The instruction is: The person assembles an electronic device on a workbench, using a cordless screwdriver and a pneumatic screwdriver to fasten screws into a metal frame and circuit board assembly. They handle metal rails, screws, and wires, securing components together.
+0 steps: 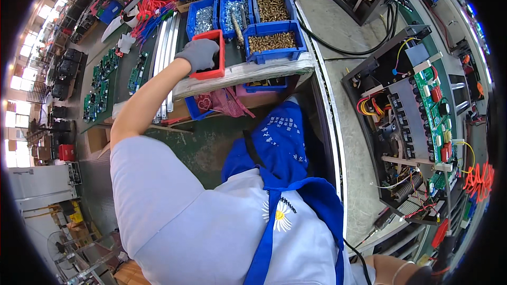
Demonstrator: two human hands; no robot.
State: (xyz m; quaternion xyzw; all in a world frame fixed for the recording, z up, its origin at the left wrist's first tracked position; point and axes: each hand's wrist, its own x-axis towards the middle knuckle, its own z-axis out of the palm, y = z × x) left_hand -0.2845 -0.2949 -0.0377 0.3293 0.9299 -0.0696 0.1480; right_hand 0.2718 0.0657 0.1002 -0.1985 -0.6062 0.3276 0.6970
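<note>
My left hand (199, 54), in a grey glove, reaches over a small red bin (221, 55) at the front of the bench. Its fingers point down into the bin, and their tips and whatever they touch are hidden. Just right of it stand blue bins, one with brass-coloured screws (272, 42), others with silvery hardware (204, 20). A slim, worn tool (237, 27) leans in one of these. At the lower right edge my right hand (421, 276) shows only as a dark gloved shape below a bare wrist. It is near a dark upright object (446, 248); its fingers cannot be made out.
Metal strips (165, 58), green circuit boards (100, 87) and red cable bundles (156, 8) lie left of the bins. On the right, an opened chassis (412, 116) with boards and wiring sits on a bench. A black cable (343, 53) crosses the grey surface. A coiled red cord (478, 181) hangs far right.
</note>
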